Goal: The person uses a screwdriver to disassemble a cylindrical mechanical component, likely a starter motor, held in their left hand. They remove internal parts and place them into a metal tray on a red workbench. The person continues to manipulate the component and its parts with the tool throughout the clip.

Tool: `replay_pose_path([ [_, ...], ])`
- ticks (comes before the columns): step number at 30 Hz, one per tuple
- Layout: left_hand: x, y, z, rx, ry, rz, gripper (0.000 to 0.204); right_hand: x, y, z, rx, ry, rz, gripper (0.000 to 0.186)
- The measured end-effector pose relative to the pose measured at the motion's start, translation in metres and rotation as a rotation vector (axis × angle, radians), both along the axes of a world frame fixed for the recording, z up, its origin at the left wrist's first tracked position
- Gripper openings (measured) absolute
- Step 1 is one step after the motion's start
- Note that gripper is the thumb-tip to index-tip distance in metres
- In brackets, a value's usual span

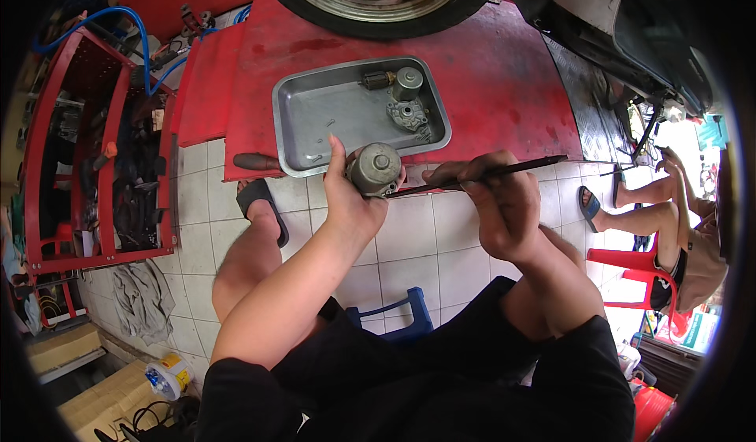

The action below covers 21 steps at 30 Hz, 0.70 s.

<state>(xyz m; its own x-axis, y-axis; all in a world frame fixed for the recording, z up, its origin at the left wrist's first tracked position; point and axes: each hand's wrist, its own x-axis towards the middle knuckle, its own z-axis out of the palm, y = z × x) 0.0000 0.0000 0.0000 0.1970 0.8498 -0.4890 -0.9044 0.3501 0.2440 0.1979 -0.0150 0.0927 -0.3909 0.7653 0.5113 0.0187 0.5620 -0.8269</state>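
My left hand (354,206) grips a grey cylindrical metal motor housing (373,166) just in front of a steel tray (315,111). My right hand (504,202) is closed on a long thin dark tool (535,162), whose narrow end reaches the housing's lower edge; its exact tip is hard to make out. Inside the tray lie a small metal cylinder (409,81), a dark armature-like part (376,80), a metal cover (407,114) and several small pieces. A tool handle (254,161) lies beside the tray's near left corner.
The tray rests on a red platform (504,80) below a wheel (378,23). A red rack (106,190) stands left, a rag (142,300) on the floor. A blue stool (417,312) is between my legs. Another person (693,253) sits on a red chair at right.
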Motion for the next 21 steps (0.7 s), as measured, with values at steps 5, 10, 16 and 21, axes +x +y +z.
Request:
replay_pose_path([
  [5, 0.008, -0.004, 0.004, -0.07, 0.003, 0.04, 0.073, 0.003, -0.003, -0.004, 0.025, -0.017, -0.053, 0.019],
  [10, 0.007, -0.004, 0.005, -0.071, 0.005, 0.034, 0.074, 0.003, -0.003, -0.002, 0.073, -0.088, -0.087, 0.018],
  [16, 0.009, -0.003, 0.006, -0.116, 0.029, 0.043, 0.074, 0.001, -0.002, -0.003, 0.092, -0.129, -0.108, 0.016],
  [21, 0.009, -0.006, -0.007, -0.111, 0.1, 0.045, 0.071, -0.004, -0.007, -0.001, 0.085, -0.193, -0.158, 0.022],
])
